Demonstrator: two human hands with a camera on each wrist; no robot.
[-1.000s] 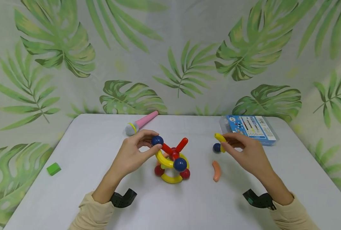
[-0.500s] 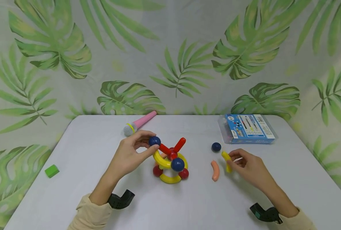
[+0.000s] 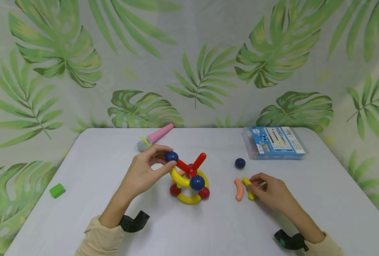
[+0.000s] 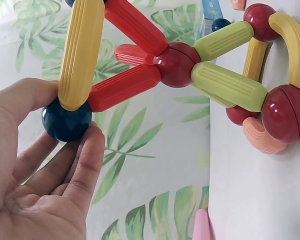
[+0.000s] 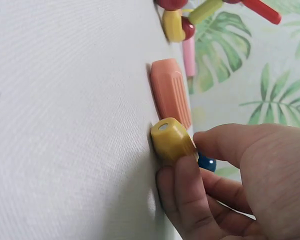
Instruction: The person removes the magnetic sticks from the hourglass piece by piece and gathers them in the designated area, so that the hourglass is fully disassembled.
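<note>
A magnetic ball-and-stick structure (image 3: 189, 203) stands mid-table, with red balls, lime and red rods and curved yellow rods. My left hand (image 3: 149, 167) pinches the blue ball (image 4: 66, 120) at its upper left, where a curved yellow rod (image 4: 81, 55) and a red rod (image 4: 126, 88) meet. Another blue ball (image 3: 197, 182) sits at the other end of that yellow rod. To the right, my right hand (image 3: 270, 190) pinches a short curved yellow rod (image 5: 172, 139) at the tabletop. Just left of it lies a curved orange rod (image 3: 239, 189).
A loose blue ball (image 3: 239, 163) lies behind the orange rod. At the back right is a blue-labelled box (image 3: 279, 143). A pink toy microphone (image 3: 155, 137) lies at the back left, and a green block (image 3: 57, 190) at the far left.
My right hand has brought the yellow rod from beside the loose blue ball toward the front, down to the table beside the orange rod. My left hand keeps its hold on the blue ball.
</note>
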